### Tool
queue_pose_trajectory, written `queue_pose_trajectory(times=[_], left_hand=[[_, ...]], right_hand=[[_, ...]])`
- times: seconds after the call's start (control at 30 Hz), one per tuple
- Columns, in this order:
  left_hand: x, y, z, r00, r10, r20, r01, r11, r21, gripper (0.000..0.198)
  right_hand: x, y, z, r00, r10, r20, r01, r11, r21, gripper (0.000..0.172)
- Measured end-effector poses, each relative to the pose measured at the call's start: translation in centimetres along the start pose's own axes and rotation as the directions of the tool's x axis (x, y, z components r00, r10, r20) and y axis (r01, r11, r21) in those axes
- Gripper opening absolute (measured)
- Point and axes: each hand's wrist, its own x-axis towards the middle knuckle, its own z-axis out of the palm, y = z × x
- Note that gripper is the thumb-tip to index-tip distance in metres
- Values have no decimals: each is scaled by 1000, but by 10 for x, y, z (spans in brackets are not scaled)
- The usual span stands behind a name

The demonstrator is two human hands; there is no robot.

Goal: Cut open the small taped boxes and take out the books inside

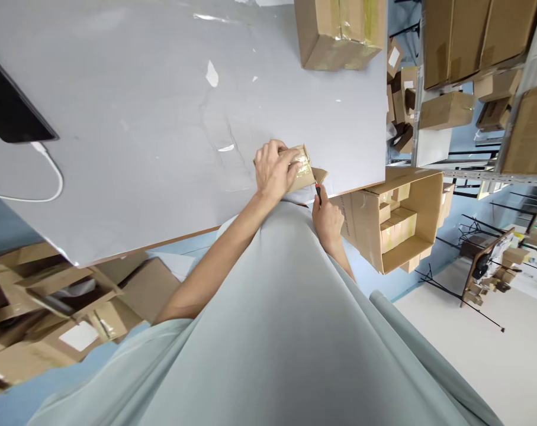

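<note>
My left hand (275, 170) is closed on a small cardboard box (302, 173) near the front edge of the grey table (153, 118). Shiny clear tape covers part of the box, and one of its flaps sticks out to the right. A slim utility knife (318, 192) with a red-and-black handle is gripped in my right hand (328, 220). It points up at the flap; its blade is too small to make out, and I cannot tell whether it touches the cardboard.
A taped carton (341, 35) stands at the table's back right. On the left lies a phone (13, 103) with a white cable (59, 177). An open carton (390, 219) holding small boxes stands right of the table. Discarded boxes (68, 302) pile up lower left; shelves (468, 171) hold cartons.
</note>
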Motion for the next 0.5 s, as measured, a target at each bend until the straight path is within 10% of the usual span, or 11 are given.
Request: queue_pose_trajectory(times=[0.23, 0.5], left_hand=[[2, -3, 1, 1000, 14, 5, -13, 999, -40, 33], [-15, -13, -44, 995, 15, -94, -26, 993, -114, 55]], right_hand=[[-13, 6, -10, 987, -112, -114, 131, 976, 173, 59], [78, -19, -21, 925, -201, -322, 296, 913, 280, 43]])
